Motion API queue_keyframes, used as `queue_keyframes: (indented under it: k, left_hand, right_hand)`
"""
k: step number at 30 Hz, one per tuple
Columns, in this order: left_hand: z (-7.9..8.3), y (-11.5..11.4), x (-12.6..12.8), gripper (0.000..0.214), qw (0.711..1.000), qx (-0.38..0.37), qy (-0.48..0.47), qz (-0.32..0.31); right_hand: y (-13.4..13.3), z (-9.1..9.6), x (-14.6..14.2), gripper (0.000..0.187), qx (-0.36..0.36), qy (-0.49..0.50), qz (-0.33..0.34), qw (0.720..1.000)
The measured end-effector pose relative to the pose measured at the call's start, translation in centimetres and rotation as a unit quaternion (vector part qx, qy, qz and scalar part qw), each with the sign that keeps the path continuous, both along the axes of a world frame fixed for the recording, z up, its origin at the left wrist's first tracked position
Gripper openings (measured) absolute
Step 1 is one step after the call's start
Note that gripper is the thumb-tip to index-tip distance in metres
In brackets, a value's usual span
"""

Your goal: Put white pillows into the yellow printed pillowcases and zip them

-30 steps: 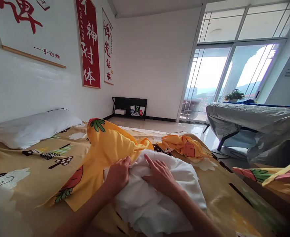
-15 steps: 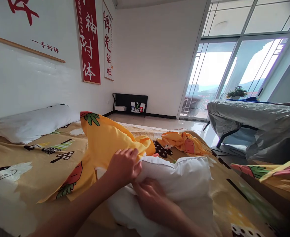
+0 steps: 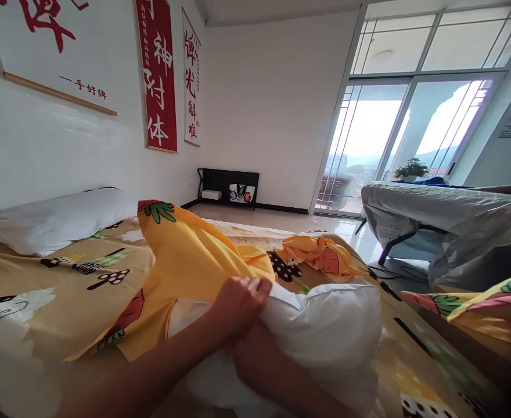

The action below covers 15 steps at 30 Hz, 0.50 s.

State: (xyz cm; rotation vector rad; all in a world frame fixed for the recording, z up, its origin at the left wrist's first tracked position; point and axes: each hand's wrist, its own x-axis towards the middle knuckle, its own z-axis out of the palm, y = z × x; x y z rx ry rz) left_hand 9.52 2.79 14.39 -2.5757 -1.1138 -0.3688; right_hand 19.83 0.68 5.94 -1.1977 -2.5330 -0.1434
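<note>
My left hand (image 3: 243, 299) is closed on the open edge of a yellow pillowcase (image 3: 190, 249) printed with carrots, its fingers curled over the cloth. A white pillow (image 3: 334, 316) lies partly inside the pillowcase, its bare end sticking out to the right. My right hand (image 3: 255, 351) presses against the pillow just below my left hand. Its fingers are hidden behind the left hand and wrist. One corner of the pillowcase stands up at the far left, and another lies flat on the patterned bed sheet (image 3: 68, 307).
Another white pillow (image 3: 50, 217) rests by the left wall. Crumpled yellow cloth (image 3: 320, 254) lies on the far side of the bed, and more carrot-print cloth (image 3: 495, 302) sits at the right. A plastic-covered table (image 3: 438, 200) stands near the sliding glass door (image 3: 381, 136).
My left hand has shifted slightly right and down along the pillowcase edge, tightening its grip. My right hand has moved under it, so its fingers no longer show. The pillow's bare end bulges more.
</note>
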Motion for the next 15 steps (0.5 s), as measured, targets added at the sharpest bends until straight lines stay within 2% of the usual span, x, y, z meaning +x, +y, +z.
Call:
queue_keyframes:
  k: [3, 7, 10, 12, 13, 15]
  left_hand:
    - [-0.5, -0.5, 0.2, 0.027, 0.999, 0.011, 0.027, -0.03]
    - [-0.5, 0.5, -2.6, 0.036, 0.995, 0.09, 0.04, 0.012]
    - [-0.3, 1.7, -5.9, 0.036, 0.986, 0.148, 0.006, 0.075]
    - [-0.4, 2.2, -7.7, 0.032, 0.975, 0.198, -0.029, 0.096]
    - [-0.5, 2.3, -8.4, 0.029, 0.968, 0.23, -0.047, 0.093]
    - [-1.0, 2.1, -9.1, 0.026, 0.95, 0.291, -0.086, 0.066]
  right_hand:
    - [2.1, -0.6, -0.1, 0.036, 0.029, 0.024, -0.089, 0.995]
    - [2.2, 0.0, 1.2, 0.035, 0.063, 0.056, -0.073, 0.994]
    - [0.8, 1.6, 3.5, 0.05, 0.095, 0.097, -0.023, 0.99]
    - [0.4, 2.8, 6.0, 0.063, 0.125, 0.108, -0.018, 0.986]
    - [0.5, 3.3, 7.4, 0.071, 0.145, 0.114, -0.04, 0.982]
    - [1.4, 3.9, 10.2, 0.09, 0.172, 0.13, -0.129, 0.968]
